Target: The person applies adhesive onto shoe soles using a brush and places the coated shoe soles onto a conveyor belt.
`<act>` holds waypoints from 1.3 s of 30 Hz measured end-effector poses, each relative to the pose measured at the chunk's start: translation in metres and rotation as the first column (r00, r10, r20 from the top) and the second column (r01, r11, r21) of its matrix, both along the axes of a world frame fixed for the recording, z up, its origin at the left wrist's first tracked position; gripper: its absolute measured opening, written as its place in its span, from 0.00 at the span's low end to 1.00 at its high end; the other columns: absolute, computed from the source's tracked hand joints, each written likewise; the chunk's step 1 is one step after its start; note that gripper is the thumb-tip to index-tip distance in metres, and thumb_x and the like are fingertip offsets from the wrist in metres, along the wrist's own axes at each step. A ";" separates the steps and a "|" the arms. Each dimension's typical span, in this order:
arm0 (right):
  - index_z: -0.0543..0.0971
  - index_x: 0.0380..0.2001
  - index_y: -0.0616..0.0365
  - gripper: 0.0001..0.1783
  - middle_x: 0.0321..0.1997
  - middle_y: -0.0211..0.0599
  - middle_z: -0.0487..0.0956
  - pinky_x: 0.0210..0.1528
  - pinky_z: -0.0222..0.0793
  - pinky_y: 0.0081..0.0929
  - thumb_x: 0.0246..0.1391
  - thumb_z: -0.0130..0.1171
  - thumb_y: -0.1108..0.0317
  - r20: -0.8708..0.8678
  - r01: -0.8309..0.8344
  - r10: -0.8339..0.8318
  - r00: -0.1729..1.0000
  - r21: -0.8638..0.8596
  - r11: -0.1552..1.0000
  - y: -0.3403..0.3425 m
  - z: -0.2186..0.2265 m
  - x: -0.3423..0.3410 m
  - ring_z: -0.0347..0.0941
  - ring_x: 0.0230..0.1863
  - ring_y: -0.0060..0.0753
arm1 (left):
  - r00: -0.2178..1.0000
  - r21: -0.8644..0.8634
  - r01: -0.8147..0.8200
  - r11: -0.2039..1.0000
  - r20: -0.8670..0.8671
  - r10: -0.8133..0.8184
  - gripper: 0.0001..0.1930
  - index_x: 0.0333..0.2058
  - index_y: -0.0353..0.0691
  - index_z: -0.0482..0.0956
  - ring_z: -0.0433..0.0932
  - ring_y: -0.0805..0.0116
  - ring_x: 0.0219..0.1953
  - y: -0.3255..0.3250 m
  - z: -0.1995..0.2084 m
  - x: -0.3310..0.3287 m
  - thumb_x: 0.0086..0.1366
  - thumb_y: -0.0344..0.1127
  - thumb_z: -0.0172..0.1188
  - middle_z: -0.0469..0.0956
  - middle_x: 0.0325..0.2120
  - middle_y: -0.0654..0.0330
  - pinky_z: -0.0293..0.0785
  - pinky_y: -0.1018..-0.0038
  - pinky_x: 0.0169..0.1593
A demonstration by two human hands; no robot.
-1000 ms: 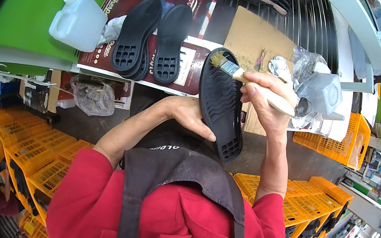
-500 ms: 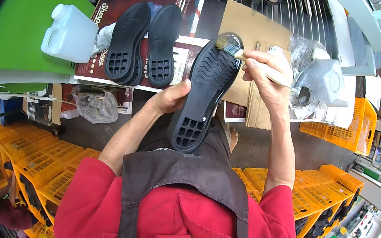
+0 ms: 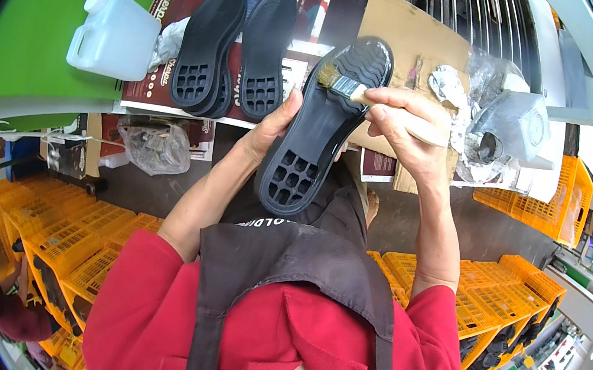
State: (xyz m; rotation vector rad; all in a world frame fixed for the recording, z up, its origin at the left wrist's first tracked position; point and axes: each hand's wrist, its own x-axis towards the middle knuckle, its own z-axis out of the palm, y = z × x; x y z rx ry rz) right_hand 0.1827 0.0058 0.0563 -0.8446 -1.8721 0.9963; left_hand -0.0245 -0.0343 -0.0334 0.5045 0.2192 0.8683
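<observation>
One black shoe sole [image 3: 329,118] is in front of your apron [image 3: 301,264], held by your left hand [image 3: 274,128] at its left edge; the thumb is visible, the other fingers are hidden. Its heel end, with square hollows, points toward you, and its toe end is seen against the brown cardboard [image 3: 414,32]. Your right hand [image 3: 412,131] grips the brush [image 3: 348,87], whose bristles touch the sole near its left rim. Farther left, other black soles [image 3: 209,39] lie near the white jug [image 3: 117,38].
</observation>
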 end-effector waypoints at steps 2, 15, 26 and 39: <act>0.82 0.33 0.67 0.08 0.30 0.41 0.81 0.28 0.71 0.22 0.50 0.63 0.73 -0.017 -0.011 0.009 1.000 -0.072 0.997 -0.004 -0.004 -0.002 0.76 0.24 0.27 | 0.999 -0.051 -0.054 0.997 -0.006 0.054 0.40 0.57 0.35 0.64 0.80 0.63 0.37 -0.001 0.008 0.002 0.65 0.68 0.34 0.77 0.41 0.52 0.78 0.69 0.43; 0.81 0.35 0.64 0.10 0.31 0.40 0.81 0.31 0.72 0.25 0.47 0.65 0.73 0.082 -0.090 0.087 0.993 0.032 0.995 -0.023 0.008 -0.018 0.78 0.28 0.34 | 0.972 -0.229 -0.232 0.945 -0.088 0.217 0.39 0.58 0.40 0.64 0.77 0.72 0.47 0.006 0.010 0.001 0.66 0.68 0.29 0.75 0.47 0.59 0.77 0.73 0.50; 0.80 0.37 0.68 0.11 0.23 0.38 0.79 0.26 0.69 0.19 0.50 0.62 0.74 0.069 -0.150 0.145 0.987 0.082 0.985 -0.038 0.018 -0.022 0.76 0.22 0.25 | 0.948 -0.245 -0.318 0.916 -0.096 0.303 0.42 0.52 0.35 0.69 0.79 0.67 0.37 0.006 0.008 0.001 0.62 0.72 0.35 0.77 0.38 0.55 0.80 0.73 0.41; 0.80 0.31 0.67 0.10 0.30 0.41 0.81 0.26 0.72 0.26 0.43 0.66 0.75 0.055 -0.287 0.282 0.958 0.108 0.952 -0.043 0.050 -0.015 0.77 0.25 0.36 | 0.923 -0.273 -0.368 0.889 -0.219 0.315 0.36 0.44 0.37 0.74 0.79 0.69 0.29 0.006 0.033 0.006 0.65 0.68 0.37 0.77 0.29 0.55 0.80 0.74 0.33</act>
